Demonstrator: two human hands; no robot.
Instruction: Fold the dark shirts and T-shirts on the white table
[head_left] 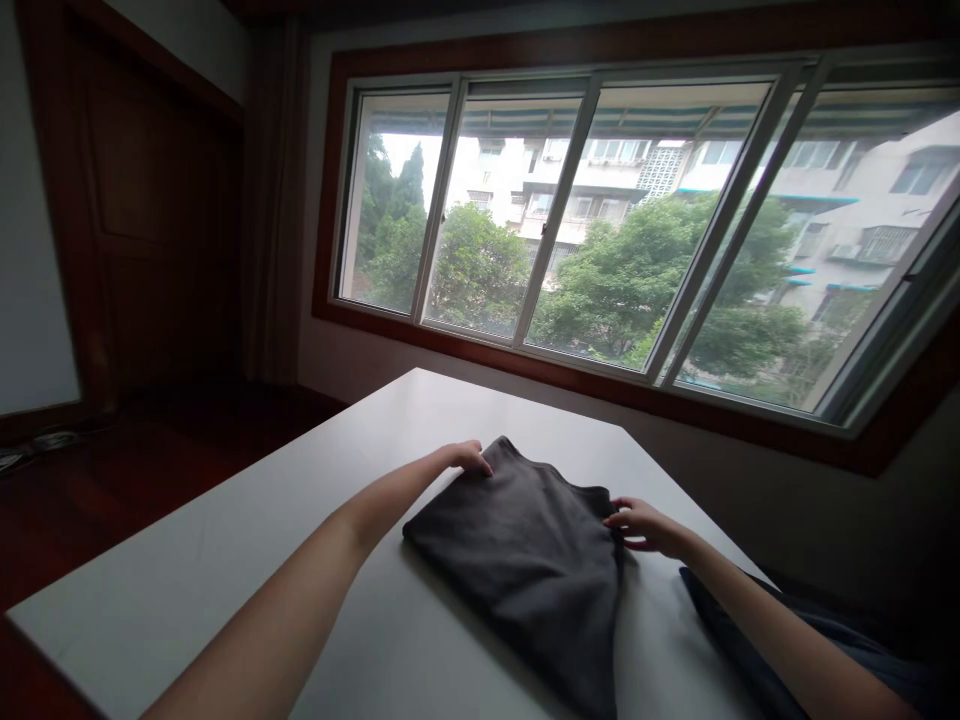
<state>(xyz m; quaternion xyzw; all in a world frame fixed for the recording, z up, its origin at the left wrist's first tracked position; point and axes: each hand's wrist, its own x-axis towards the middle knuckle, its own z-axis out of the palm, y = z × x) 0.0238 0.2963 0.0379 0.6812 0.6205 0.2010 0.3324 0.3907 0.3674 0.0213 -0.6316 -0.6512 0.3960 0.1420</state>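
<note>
A dark grey garment (532, 550) lies folded on the white table (360, 450), its far edge curved like a waistband or hem. Which kind of garment it is, I cannot make out. My left hand (471, 457) pinches its far left edge, thumb on top and the fingers partly hidden behind the cloth. At the far right corner, my right hand (643, 527) has hold of the edge between thumb and fingers. Soft wrinkles run across the middle of the cloth.
Dark navy cloth (739, 630) lies at the table's right side, under and beside my right forearm. Beyond the table is a wall with a wide sliding window (536, 225). A brown curtain (274, 210) and a dark wooden door (161, 210) stand at the left.
</note>
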